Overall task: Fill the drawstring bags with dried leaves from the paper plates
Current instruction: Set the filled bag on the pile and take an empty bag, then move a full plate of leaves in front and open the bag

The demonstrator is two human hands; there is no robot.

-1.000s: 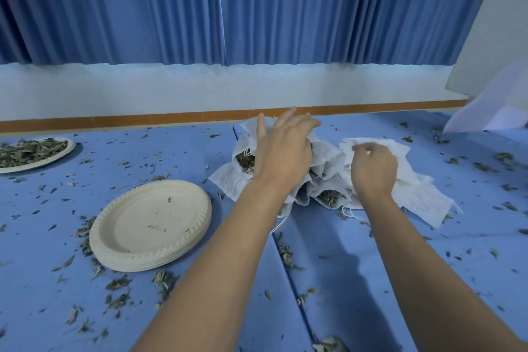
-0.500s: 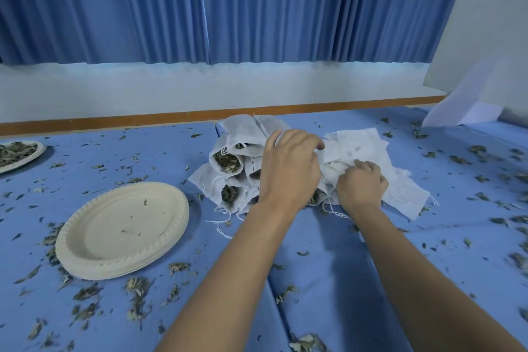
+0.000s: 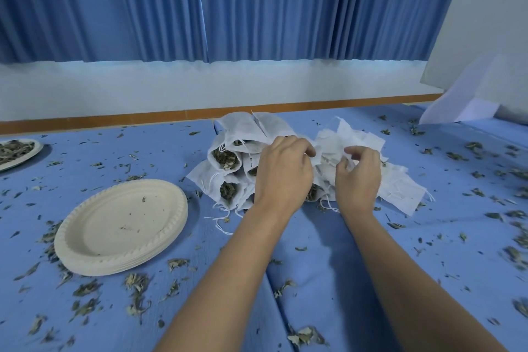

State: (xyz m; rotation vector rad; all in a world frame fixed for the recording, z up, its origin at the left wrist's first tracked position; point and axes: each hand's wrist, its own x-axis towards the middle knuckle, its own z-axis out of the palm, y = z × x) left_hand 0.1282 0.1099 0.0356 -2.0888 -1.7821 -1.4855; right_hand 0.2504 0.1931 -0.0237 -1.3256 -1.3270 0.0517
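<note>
Left hand [image 3: 283, 171]: centre of the frame, back facing up, fingers curled, tips pinching the near edge of the top empty bag [image 3: 327, 148].
Right hand [image 3: 358, 177]: just right of the left one, fingers and thumb curled, nipping a fold of the same white cloth; the exact grip is partly hidden behind the knuckles.
Top empty bag: between the two hands, crumpled and raised a little above the heap of flat bags [image 3: 400, 191].
Heap of flat bags: right of centre, spread loosely on the blue table cover [image 3: 328, 266], with cords trailing at the lower edge.
Filled bags [image 3: 225, 160]: stacked left of the left hand and touching it, mouths turned towards the camera, dried leaves visible inside, cords hanging loose.
Stack of paper plates [image 3: 123, 223]: lower left of the bags and well apart from both hands, top plate holding only a few crumbs.
Plate of leaves [image 3: 17, 150]: far left edge of the frame, partly cut off.
Loose leaves [image 3: 137, 286]: scattered over the whole cover, thickest around the plate stack.
Backdrop: blue curtain [image 3: 257, 3] across the top, wooden strip [image 3: 114, 118] at the table's far edge.
White sheet [image 3: 463, 103]: upper right, lying tilted.
</note>
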